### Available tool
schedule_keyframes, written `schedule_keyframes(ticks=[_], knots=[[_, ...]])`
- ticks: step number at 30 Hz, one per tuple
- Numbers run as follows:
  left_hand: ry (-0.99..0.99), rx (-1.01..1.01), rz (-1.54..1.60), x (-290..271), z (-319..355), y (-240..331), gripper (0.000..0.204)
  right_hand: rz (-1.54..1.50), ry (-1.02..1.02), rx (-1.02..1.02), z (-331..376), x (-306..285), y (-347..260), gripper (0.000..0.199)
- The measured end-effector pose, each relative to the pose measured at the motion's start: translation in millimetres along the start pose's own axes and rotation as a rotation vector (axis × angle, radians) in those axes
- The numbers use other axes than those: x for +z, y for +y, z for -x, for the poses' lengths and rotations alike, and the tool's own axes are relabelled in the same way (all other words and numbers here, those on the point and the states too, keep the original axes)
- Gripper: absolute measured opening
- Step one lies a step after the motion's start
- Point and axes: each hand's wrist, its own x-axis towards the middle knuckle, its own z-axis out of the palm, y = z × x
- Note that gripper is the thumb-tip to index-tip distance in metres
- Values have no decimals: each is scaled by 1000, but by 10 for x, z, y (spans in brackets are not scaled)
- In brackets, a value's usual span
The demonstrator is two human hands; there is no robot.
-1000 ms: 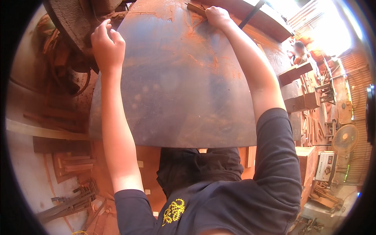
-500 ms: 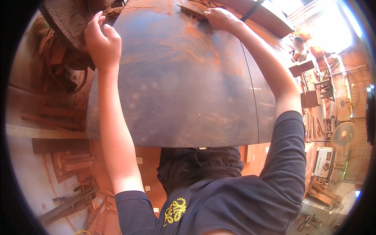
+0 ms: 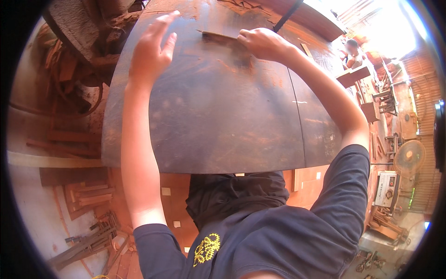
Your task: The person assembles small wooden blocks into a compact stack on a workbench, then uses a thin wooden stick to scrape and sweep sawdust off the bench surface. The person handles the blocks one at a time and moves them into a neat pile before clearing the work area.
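Note:
Toward the far side of the dark tabletop (image 3: 218,125), my right hand (image 3: 265,44) is closed around one end of what looks like a wooden hand brush (image 3: 217,35). Its narrow tip points left, and a dark blur beneath hides its underside. My left hand (image 3: 152,51) is over the far left part of the tabletop, fingers apart and holding nothing; motion smears it slightly. Reddish sawdust streaks the surface around the brush and beyond it.
A dark machine (image 3: 83,37) stands close beyond the tabletop's left edge. A seam runs down the tabletop's right part, and a small wood strip (image 3: 306,50) lies at far right. Another person (image 3: 353,53) is in the background right, with a fan (image 3: 409,156) nearer.
My right hand and the brush have come nearer to me and slightly right. My left hand has swung right, from beside the machine to over the tabletop. Less sawdust shows near the brush.

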Motion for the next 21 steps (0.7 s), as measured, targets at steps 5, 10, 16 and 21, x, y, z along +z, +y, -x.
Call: schedule_keyframes(ticks=[5,10,16,21], knots=[[-301,48,33,198,132,225,50,-117,58,-18,173,-123,-176,11],[-449,40,98,240,114,418,40,-200,89,-34,359,-208,-302,14],[-427,110,121,208,90,435,39,-383,123,87,461,-305,-428,14],[-265,123,67,196,86,313,40,-402,-6,252,374,-578,-449,12]])
